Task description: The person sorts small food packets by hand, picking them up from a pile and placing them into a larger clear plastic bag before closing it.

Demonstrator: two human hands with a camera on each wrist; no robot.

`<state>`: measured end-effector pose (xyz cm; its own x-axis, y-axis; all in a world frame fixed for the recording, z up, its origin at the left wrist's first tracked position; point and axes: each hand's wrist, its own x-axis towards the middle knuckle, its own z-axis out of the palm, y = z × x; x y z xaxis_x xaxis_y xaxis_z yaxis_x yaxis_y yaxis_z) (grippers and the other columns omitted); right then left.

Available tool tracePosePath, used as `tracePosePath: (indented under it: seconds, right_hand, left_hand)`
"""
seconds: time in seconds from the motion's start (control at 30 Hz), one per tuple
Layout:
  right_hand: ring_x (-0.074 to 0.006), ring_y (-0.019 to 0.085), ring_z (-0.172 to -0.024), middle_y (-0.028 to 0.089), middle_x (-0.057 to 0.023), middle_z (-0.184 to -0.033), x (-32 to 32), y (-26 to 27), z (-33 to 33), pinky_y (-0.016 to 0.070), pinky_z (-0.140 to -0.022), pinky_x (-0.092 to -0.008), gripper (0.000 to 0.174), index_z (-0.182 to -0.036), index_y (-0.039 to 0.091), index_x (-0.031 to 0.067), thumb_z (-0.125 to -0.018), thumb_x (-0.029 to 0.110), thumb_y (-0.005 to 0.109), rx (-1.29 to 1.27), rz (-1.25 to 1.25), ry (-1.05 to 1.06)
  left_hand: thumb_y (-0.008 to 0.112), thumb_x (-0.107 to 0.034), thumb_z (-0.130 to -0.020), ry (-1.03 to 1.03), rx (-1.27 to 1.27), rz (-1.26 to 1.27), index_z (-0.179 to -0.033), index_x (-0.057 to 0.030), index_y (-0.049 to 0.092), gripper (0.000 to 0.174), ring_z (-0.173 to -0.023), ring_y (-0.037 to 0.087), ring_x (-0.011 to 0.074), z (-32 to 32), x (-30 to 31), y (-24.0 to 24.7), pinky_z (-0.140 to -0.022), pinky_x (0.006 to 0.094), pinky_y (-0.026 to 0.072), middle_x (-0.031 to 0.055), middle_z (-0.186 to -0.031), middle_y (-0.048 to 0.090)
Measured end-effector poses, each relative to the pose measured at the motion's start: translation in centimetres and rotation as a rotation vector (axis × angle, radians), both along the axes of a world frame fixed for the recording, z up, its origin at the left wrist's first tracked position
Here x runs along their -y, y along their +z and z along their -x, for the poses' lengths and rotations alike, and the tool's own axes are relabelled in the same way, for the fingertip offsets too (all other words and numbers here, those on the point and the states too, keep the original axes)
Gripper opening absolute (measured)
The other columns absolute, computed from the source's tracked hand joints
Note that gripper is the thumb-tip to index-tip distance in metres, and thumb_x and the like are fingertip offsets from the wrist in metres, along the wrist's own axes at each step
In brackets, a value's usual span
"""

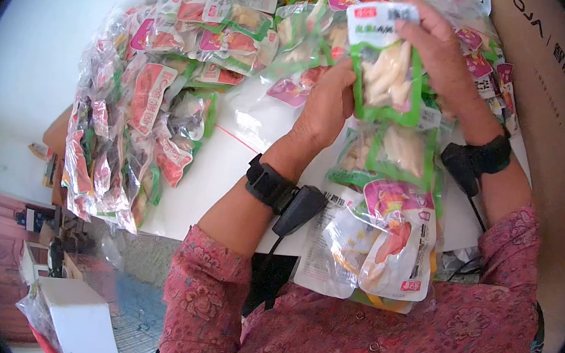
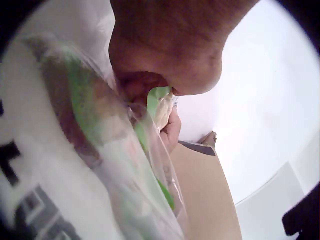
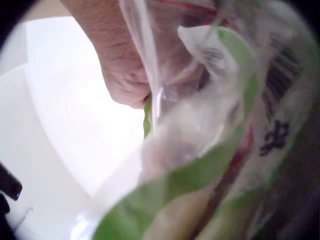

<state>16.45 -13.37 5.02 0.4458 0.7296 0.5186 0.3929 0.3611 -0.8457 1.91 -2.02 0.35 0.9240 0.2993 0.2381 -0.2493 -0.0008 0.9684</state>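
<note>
A clear, green-edged food packet [image 1: 386, 73] with pale pieces inside and a white printed top is held up in the head view. My right hand [image 1: 442, 55] pinches its top right, thumb lying over the white header. At its left edge, my left hand [image 1: 327, 105] grips the packet with curled fingers. Below the raised packet, another green-edged packet [image 1: 400, 151] lies over a white and purple printed bag [image 1: 397, 242] close to the body. In the left wrist view, the left hand [image 2: 170, 50] partly hides the held packet. Clear plastic covers much of the right wrist view.
Many food packets [image 1: 158, 103] are heaped along the left and back of the white table [image 1: 227, 170]. More packets [image 1: 478, 52] lie at the back right. A large cardboard box [image 1: 545, 137] stands along the right side.
</note>
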Motion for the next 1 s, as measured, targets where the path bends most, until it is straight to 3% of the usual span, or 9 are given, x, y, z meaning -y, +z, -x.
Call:
tracePosePath:
  seconds: [0.03,0.07,0.13,0.3,0.43,0.57,0.63,0.77,1.0]
  right_hand:
    - [-0.0092,0.054,-0.088,0.057,-0.0044,-0.099,0.5,1.3,0.6,0.0432,-0.079,-0.0247,0.029,-0.113,0.048,0.0029,-0.084,0.009,0.049,0.043,-0.034,-0.083]
    - [-0.0082,0.053,-0.083,0.058,-0.0036,-0.09,0.8,2.3,1.1,0.0441,-0.074,-0.0242,0.024,-0.102,0.052,0.0013,-0.079,0.007,0.049,0.054,-0.104,-0.17]
    - [-0.011,0.052,-0.087,0.056,-0.0064,-0.095,2.1,4.7,1.3,0.0424,-0.077,-0.0249,0.028,-0.108,0.048,-0.0002,-0.08,0.003,0.046,0.131,-0.11,-0.223]
    - [-0.0115,0.051,-0.085,0.054,-0.0077,-0.093,3.2,6.2,1.3,0.0419,-0.075,-0.0232,0.027,-0.106,0.047,-0.0039,-0.08,-0.003,0.04,0.374,-0.149,-0.547]
    - [-0.0115,0.052,-0.081,0.054,-0.0086,-0.091,3.1,5.5,0.0,0.0429,-0.072,-0.023,0.024,-0.101,0.049,-0.0037,-0.08,-0.003,0.04,0.436,-0.043,-0.459]
    - [-0.0067,0.055,-0.077,0.056,-0.0038,-0.096,1.2,1.7,-3.8,0.046,-0.066,-0.0195,0.036,-0.112,0.049,0.0058,-0.076,0.002,0.046,0.875,-0.165,-0.483]
    - [-0.0054,0.053,-0.066,0.054,-0.0007,-0.089,2.2,2.6,-1.8,0.0437,-0.052,-0.0193,0.033,-0.109,0.05,0.0077,-0.076,0.009,0.047,0.157,0.324,-0.013]
    - [-0.0023,0.047,-0.059,0.052,0.0038,-0.076,2.3,2.7,0.9,0.0365,-0.044,-0.0186,0.028,-0.102,0.051,0.0086,-0.075,0.013,0.048,-0.208,0.46,0.276]
    - [-0.0095,0.053,-0.067,0.056,-0.0022,-0.078,3.0,2.8,3.9,0.0458,-0.056,-0.0232,0.031,-0.09,0.06,0.0007,-0.08,0.029,0.058,0.103,0.621,0.683]
  left_hand:
    - [0.041,-0.008,-0.083,-0.142,-0.032,0.418,-0.091,0.001,0.057,0.019,-0.081,0.053,0.0151,-0.2,0.0,0.4,-0.074,0.0285,0.0434,0.006,-0.088,0.056]
    - [0.041,-0.008,-0.083,-0.141,-0.036,0.413,-0.091,0.001,0.057,0.019,-0.081,0.053,0.0151,0.1,-0.3,0.7,-0.074,0.0285,0.0434,0.006,-0.088,0.056]
    - [0.047,-0.012,-0.084,-0.165,-0.266,-0.272,-0.094,0.0005,0.057,0.019,-0.083,0.052,0.0136,1.0,-0.7,2.4,-0.075,0.0265,0.0422,0.0043,-0.088,0.056]
    - [0.051,-0.011,-0.084,-0.205,-0.158,-0.484,-0.092,0.0006,0.057,0.015,-0.082,0.051,0.0104,1.1,1.3,2.1,-0.074,0.0238,0.0418,0.0028,-0.085,0.056]
    - [0.05,-0.006,-0.084,-0.205,-0.108,-0.699,-0.09,0.0003,0.057,0.011,-0.079,0.05,0.008,1.1,1.4,2.6,-0.072,0.0223,0.0414,0.001,-0.084,0.056]
    - [0.05,-0.006,-0.085,-0.132,-0.08,-0.693,-0.09,-0.0002,0.056,0.01,-0.078,0.05,0.0078,1.8,1.7,4.3,-0.071,0.0216,0.0413,0.0005,-0.083,0.056]
    - [0.052,-0.005,-0.084,-0.051,0.046,-0.738,-0.088,0.0001,0.056,0.008,-0.076,0.05,0.0076,2.2,2.0,5.6,-0.069,0.0208,0.0413,0.0008,-0.082,0.056]
    - [0.053,-0.004,-0.083,0.004,0.154,-0.81,-0.091,-0.0003,0.057,0.009,-0.078,0.051,0.0076,3.0,2.5,7.4,-0.071,0.0214,0.0422,0.0018,-0.083,0.058]
    - [0.053,-0.003,-0.083,0.058,0.279,-0.833,-0.09,-0.0006,0.058,0.009,-0.078,0.053,0.0085,3.7,2.4,8.9,-0.071,0.0213,0.0426,0.0032,-0.084,0.059]
